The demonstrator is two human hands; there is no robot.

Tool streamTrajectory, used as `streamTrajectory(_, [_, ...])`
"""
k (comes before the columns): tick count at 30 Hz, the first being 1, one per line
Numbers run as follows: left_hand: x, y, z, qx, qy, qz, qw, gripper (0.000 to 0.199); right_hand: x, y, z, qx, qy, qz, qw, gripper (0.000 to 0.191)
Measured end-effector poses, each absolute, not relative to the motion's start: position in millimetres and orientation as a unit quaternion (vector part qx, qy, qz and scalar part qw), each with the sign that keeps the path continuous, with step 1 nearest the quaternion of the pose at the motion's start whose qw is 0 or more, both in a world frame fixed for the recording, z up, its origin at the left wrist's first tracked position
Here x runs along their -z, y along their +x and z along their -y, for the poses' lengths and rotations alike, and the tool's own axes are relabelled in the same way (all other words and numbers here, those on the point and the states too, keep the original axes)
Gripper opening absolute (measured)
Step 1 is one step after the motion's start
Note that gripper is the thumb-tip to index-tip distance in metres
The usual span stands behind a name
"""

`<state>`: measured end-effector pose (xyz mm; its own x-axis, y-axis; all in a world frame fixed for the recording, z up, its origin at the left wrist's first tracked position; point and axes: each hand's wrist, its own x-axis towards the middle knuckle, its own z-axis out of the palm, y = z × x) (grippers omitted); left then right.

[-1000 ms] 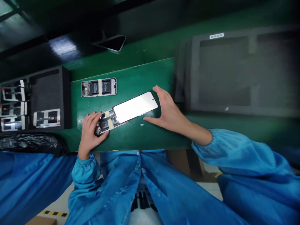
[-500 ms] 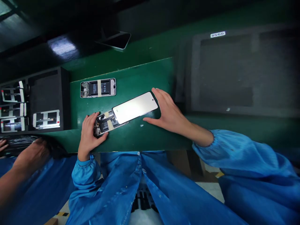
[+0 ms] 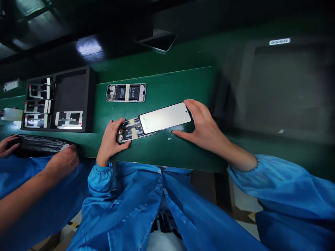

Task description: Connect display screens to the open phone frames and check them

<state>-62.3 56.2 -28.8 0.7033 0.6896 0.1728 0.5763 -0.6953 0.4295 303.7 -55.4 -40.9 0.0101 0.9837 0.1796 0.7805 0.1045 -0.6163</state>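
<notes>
Phone screen (image 3: 166, 116), white side up, overlapping an open frame (image 3: 127, 132) towards the surface's (image 3: 162, 153) near edge. Gripping that frame with left hand (image 3: 110, 140); spreading right hand (image 3: 205, 129) wide around the screen's right end.

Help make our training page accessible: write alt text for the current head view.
The left hand grips an open phone body on a green table; the right hand curves around the right end of a white screen overlapping that body. Behind lies a second phone, also open, between a parts tray and a blurred dark tray.
</notes>
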Motion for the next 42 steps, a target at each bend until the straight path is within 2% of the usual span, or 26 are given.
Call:
streamTrajectory(6, [28.9, -62.0, -59.2, -0.155, 0.911, -0.337, 0.181, 0.079, 40.9, 303.6, 53.4, -0.177, -0.655, 0.676, 0.289, 0.093])
streamTrajectory(14, [24.0, -57.0, -58.8, -0.13, 0.912, -0.34, 0.188, 0.087, 47.5, 306.2, 49.0, -0.153, -0.652, 0.688, 0.279, 0.095])
streamTrajectory(22, [-8.6, -34.3, -59.1, -0.017, 0.933, -0.335, 0.132, 0.073, 54.2, 306.4, 46.4, -0.111, -0.631, 0.701, 0.313, 0.102])
streamTrajectory(32, [-6.2, -37.6, -60.4, -0.054, 0.931, -0.321, 0.164, 0.089, 52.7, 308.1, 45.3, -0.116, -0.63, 0.707, 0.3, 0.097])
streamTrajectory(39, [-7.1, -36.4, -60.9, -0.051, 0.932, -0.314, 0.175, 0.08, 45.4, 306.5, 47.7, -0.156, -0.651, 0.689, 0.28, 0.095])
streamTrajectory(42, [-5.9, -41.0, -62.0, -0.062, 0.926, -0.322, 0.186, 0.06, 47.2, 308.0, 45.2, -0.14, -0.639, 0.703, 0.279, 0.094])
